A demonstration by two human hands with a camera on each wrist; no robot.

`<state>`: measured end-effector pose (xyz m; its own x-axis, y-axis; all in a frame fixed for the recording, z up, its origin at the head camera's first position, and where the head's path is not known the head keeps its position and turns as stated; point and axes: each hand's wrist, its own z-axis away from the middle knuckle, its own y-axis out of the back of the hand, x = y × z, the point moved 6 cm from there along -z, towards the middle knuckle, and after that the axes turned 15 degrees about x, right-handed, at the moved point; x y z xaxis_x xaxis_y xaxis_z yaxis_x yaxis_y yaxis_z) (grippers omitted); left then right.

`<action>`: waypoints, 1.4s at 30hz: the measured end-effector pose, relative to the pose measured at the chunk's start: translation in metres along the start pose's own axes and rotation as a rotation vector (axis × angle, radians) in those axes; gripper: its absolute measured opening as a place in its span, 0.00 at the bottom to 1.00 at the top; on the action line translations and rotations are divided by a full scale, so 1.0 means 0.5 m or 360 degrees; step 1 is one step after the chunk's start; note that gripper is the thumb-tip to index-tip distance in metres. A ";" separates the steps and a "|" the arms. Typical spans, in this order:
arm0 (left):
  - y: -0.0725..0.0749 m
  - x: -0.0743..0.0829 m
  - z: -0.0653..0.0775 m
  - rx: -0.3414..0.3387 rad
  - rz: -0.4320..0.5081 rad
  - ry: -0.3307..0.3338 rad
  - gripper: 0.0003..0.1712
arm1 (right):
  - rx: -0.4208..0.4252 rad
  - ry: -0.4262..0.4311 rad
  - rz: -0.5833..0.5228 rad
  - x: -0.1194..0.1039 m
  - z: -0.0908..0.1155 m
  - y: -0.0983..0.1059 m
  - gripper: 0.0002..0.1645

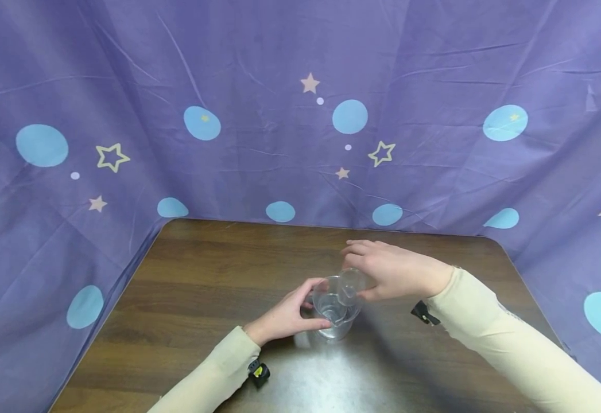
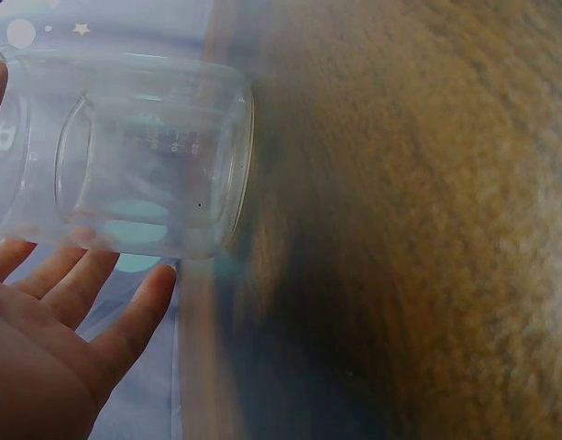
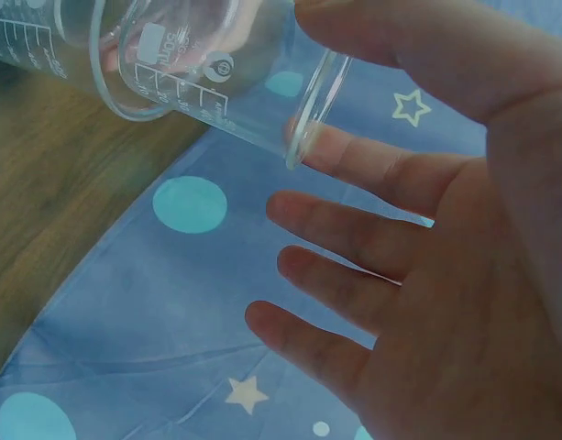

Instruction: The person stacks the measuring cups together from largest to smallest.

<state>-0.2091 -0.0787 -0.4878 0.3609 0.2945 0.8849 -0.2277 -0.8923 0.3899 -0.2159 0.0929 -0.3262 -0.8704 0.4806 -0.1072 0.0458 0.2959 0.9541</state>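
Small beaker (image 3: 236, 87), tilted, pinched by right hand (image 1: 394, 269); left hand (image 1: 289, 314) grips large beaker (image 1: 337, 331); nesting seems underway, next requiring straight lowering.

Fingers (image 3: 381, 167) pinch small beaker (image 3: 230, 87) by rim | larger beaker (image 3: 38, 46) at its far end | starred cloth (image 3: 170, 312), wooden table (image 3: 47, 183) behind

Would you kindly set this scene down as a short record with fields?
Left hand: thumb and fingers around the large glass beaker
Right hand: pinches the small glass beaker at its rim
Small beaker pose: tilted, lower end at the large beaker's mouth
Inside large beaker: medium glass beaker
Surface: brown wood-grain table
Backdrop: purple cloth with stars and blue dots
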 end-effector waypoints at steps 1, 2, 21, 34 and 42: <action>0.000 0.000 -0.001 0.0000 -0.0001 0.0001 0.48 | 0.0003 0.0006 0.0003 -0.001 -0.001 -0.002 0.25; 0.000 0.000 -0.002 0.0002 -0.0005 0.0001 0.48 | 0.0005 0.0012 0.0006 -0.001 -0.001 -0.004 0.25; 0.002 0.000 -0.005 -0.0004 -0.0020 0.0009 0.48 | -0.0055 0.0042 0.0011 -0.005 -0.014 -0.067 0.29; 0.000 0.002 -0.002 -0.0004 -0.0043 0.0040 0.48 | -0.0070 0.0094 0.0048 -0.004 -0.015 -0.111 0.32; -0.001 -0.003 0.000 -0.0002 -0.0074 0.0049 0.48 | -0.0111 0.0075 0.0145 -0.006 -0.014 -0.133 0.34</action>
<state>-0.2096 -0.0787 -0.4891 0.3429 0.3459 0.8734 -0.2124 -0.8771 0.4308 -0.2198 0.0659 -0.3875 -0.8862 0.4633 -0.0074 0.0932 0.1937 0.9766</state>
